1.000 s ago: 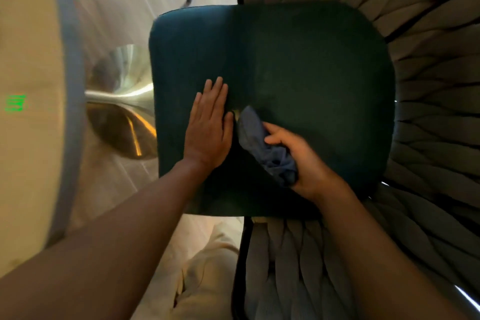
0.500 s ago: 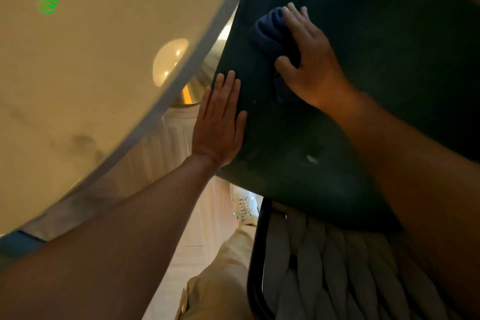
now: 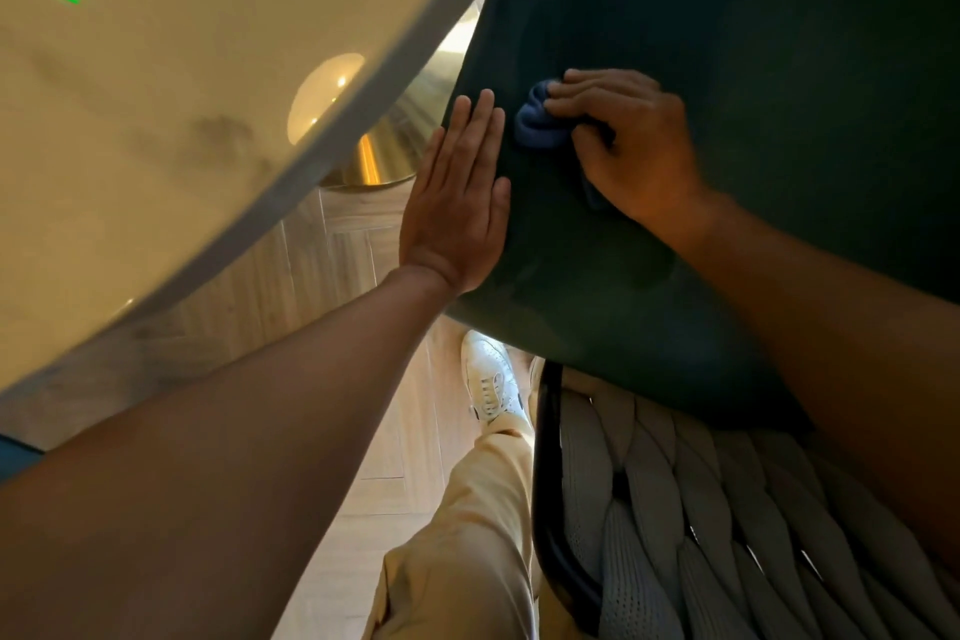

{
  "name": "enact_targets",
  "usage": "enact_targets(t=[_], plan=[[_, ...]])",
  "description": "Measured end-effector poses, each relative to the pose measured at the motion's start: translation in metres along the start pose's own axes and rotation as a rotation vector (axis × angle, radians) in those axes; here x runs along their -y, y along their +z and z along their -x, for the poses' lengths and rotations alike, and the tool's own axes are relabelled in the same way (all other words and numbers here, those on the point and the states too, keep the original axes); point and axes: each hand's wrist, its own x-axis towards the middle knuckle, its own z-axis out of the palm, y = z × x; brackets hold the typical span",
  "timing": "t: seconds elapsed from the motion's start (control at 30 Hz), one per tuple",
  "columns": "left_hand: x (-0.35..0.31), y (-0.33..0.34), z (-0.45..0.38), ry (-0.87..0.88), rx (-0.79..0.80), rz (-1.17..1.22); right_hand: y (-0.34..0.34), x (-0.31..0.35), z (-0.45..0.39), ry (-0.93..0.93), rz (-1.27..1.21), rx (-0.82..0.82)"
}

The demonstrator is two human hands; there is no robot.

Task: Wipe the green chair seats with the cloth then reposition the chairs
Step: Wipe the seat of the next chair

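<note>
The dark green chair seat (image 3: pixel 753 83) fills the upper right of the head view. My right hand (image 3: pixel 631 143) grips a bunched blue cloth (image 3: pixel 537 122) and presses it on the seat near its left edge. My left hand (image 3: pixel 460 195) lies flat with straight fingers along that left edge, just beside the cloth. The chair's woven grey backrest (image 3: pixel 701 520) with a black frame (image 3: pixel 553 494) sits at the lower right. Most of the cloth is hidden under my right hand.
A round pale tabletop (image 3: pixel 171 109) hangs over the upper left, close to the seat's edge. Its gold base (image 3: pixel 395 140) stands on the wooden floor (image 3: pixel 337 270) below. My leg in beige trousers (image 3: pixel 467 535) and a white shoe (image 3: pixel 491 382) stand beside the chair.
My right hand with the cloth has slid back toward me along the seat, ending next to my left hand. The left hand stays flat on the seat's edge. The view has tilted.
</note>
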Motion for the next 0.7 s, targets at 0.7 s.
enact_targets(t=[0.7], plan=[[-0.05,-0.006,-0.048,0.178,0.083,-0.142,-0.074,-0.01,0.029,0.556,-0.259,-0.337]])
